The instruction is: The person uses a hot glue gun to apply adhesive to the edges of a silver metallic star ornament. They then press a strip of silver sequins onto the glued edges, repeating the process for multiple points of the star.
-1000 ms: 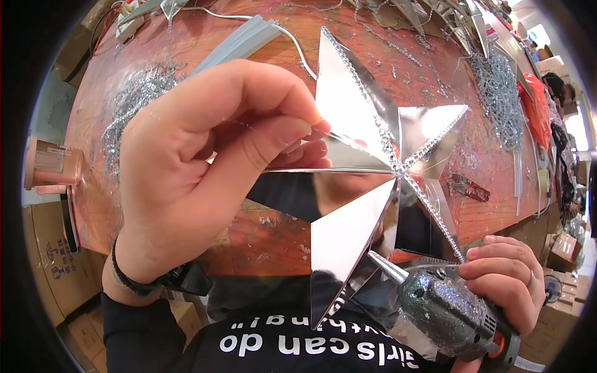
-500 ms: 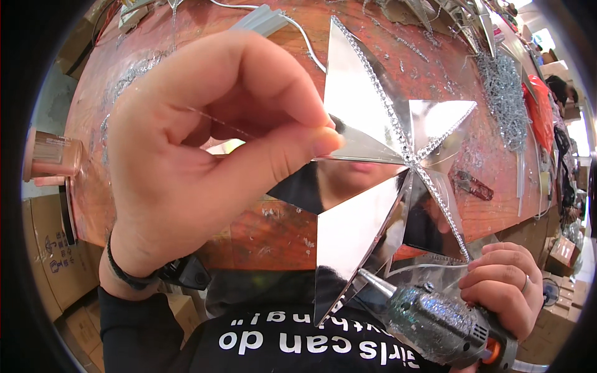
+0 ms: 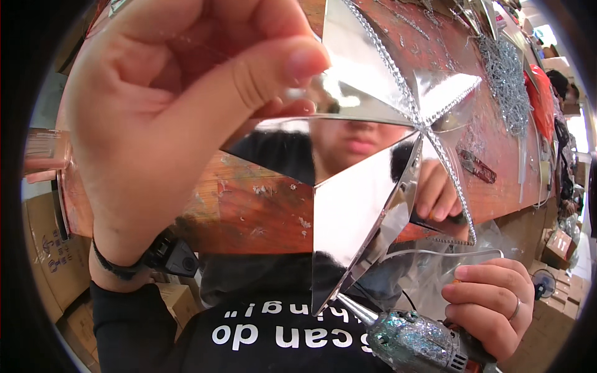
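Observation:
A mirror-bright silver star (image 3: pixel 351 214) stands tilted in front of me, with sparkling trim (image 3: pixel 451 168) along some ridges. Its left part is hidden behind my left hand (image 3: pixel 149 124), which is raised close to the view. Thumb and forefinger are pinched together in front of the star; I cannot make out what they hold. My right hand (image 3: pixel 494 301) grips a glitter-covered glue gun (image 3: pixel 413 342) at the lower right. The gun's metal nozzle (image 3: pixel 356 309) points at the star's lower tip, but contact is unclear.
The worn red table (image 3: pixel 261 211) carries tangled silver trim (image 3: pixel 504 87) and a small clamp-like tool (image 3: pixel 476 165) at right. A clear cup (image 3: pixel 46 149) is at the left edge. Cardboard boxes (image 3: pixel 56 248) stand lower left, clear plastic (image 3: pixel 429 273) near my right hand.
My left hand has risen and comes closer to the view, still pinched. The star appears higher. The glue gun has shifted down and left, its nozzle nearer the star's lower tip.

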Available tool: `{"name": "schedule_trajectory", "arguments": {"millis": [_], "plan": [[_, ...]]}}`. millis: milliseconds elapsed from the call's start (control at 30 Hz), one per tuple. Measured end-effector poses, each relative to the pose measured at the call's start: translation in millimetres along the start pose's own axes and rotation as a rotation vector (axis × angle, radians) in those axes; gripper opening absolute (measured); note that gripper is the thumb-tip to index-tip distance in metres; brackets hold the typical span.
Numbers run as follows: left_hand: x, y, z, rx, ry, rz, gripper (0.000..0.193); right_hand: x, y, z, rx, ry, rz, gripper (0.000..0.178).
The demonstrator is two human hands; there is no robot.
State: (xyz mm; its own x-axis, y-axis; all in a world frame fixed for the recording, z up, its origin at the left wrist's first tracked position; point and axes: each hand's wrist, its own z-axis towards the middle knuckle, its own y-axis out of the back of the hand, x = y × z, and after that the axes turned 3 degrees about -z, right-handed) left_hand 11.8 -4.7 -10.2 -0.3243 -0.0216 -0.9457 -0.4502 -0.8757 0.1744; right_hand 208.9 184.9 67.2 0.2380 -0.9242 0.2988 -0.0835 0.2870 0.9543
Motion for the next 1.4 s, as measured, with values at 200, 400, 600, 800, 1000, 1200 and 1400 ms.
{"name": "schedule_trajectory", "arguments": {"millis": [200,400,600,800,1000,1200,1400], "plan": [[-0.1,2.8,2.5,0.023,-0.016,-0.003,0.007,-1.7,-14.0,-4.2,-0.121,0.000,-0.038,0.016],[-1.7,6.5,1.2,0.040,-0.022,-0.008,0.008,-3.8,-14.7,-5.9,-0.082,0.039,-0.029,0.017],[0.7,8.1,-2.6,0.056,-0.024,-0.016,0.008,-4.9,-24.5,-9.0,-0.064,0.104,0.019,0.015],[-0.6,8.9,2.0,0.130,-0.043,-0.076,0.009,-1.2,-24.8,-17.6,-0.106,0.101,0.067,0.018],[-6.9,9.9,-6.1,0.207,-0.026,-0.133,0.009,-53.6,-52.5,-99.4,-0.807,-0.228,0.293,0.051],[-20.6,-3.2,-26.7,0.147,0.152,-0.267,0.002,-145.9,-64.6,-115.0,-0.714,-0.744,0.037,0.055],[-18.8,-15.4,-55.7,0.072,0.261,-0.505,0.010,-159.5,-57.0,-81.3,-0.375,-0.644,-0.166,0.058]]}}
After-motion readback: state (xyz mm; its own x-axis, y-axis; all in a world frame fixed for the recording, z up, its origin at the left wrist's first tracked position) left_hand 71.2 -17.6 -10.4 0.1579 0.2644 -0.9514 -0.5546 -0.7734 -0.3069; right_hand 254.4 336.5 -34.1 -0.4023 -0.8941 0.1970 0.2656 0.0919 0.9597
